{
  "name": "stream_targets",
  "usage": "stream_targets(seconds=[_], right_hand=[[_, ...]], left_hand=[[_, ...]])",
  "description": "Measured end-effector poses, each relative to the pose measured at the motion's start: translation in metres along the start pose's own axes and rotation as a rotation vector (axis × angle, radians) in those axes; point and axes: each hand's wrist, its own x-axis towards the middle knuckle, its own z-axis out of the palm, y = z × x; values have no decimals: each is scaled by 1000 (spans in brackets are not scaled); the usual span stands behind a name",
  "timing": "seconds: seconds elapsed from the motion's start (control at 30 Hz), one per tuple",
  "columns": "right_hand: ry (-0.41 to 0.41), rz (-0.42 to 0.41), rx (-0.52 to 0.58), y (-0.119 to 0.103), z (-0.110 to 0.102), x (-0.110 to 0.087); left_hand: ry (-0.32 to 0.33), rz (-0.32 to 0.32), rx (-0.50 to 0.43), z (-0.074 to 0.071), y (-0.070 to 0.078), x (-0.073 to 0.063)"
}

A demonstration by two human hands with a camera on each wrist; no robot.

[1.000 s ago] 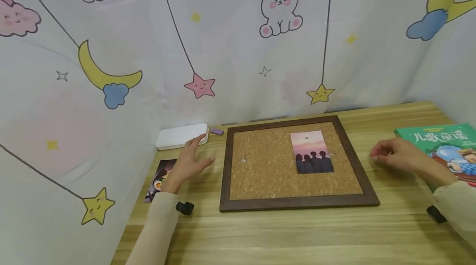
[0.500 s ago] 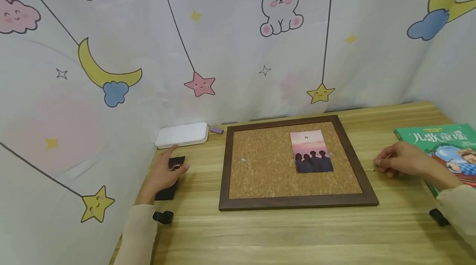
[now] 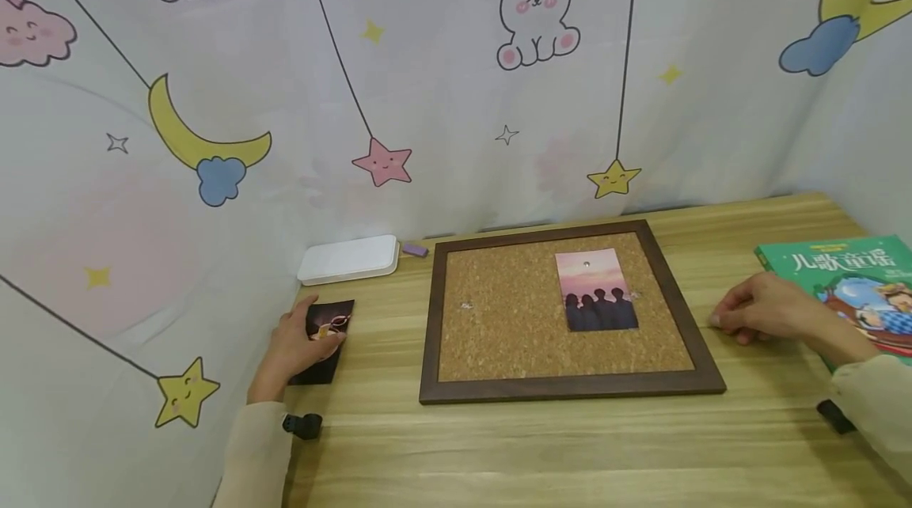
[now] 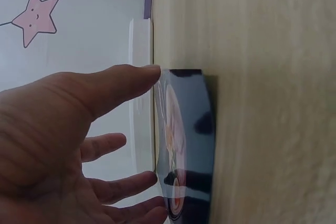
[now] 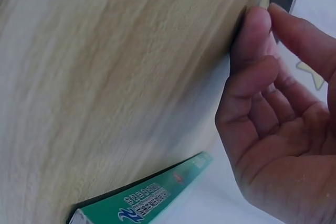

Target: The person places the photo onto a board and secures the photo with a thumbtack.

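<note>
Step in hand, as judged: taking up a second photo for the corkboard. The left hand (image 3: 290, 346) spans the dark photo print (image 3: 332, 319), which lies on the wood-grain table (image 3: 556, 445) left of the framed corkboard (image 3: 502, 326); thumb and fingers are spread, touching its opposite edges. The right hand (image 3: 769, 308), its fingertips between board and green children's book (image 3: 862, 294), has thumb and index tips nearly together; whether they pinch a pin cannot be told. A sunset-silhouette photo (image 3: 598, 294) already bears a round-headed pin (image 3: 587, 264) on the board. The next move likely calls for closing on the print's edges without creasing it.
</note>
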Motion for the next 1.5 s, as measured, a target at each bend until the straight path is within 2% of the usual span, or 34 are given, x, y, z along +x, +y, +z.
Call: stream_targets(seconds=[0.27,0.53,0.93,1.07,1.17,1.33,1.5], right_hand=[[-3,-25,-20,-1,0,0],[-4,-51,-38,0,-1,1],[65,-137,-50,-1,2,5],[99,-164,-51,-3,4,5],[123,-186,-55,-4,5,7],[169,-212,-69,-4,7,11],[214,-227,-55,-6,9,15]], left_hand=[[-8,-54,-13,5,-5,1],[-2,-88,-13,5,-1,2],[22,-117,41,7,3,1],[27,-106,58,7,2,0],[30,-90,25,6,1,-1],[27,-73,-100,5,3,-1],[23,-21,-162,6,7,0]])
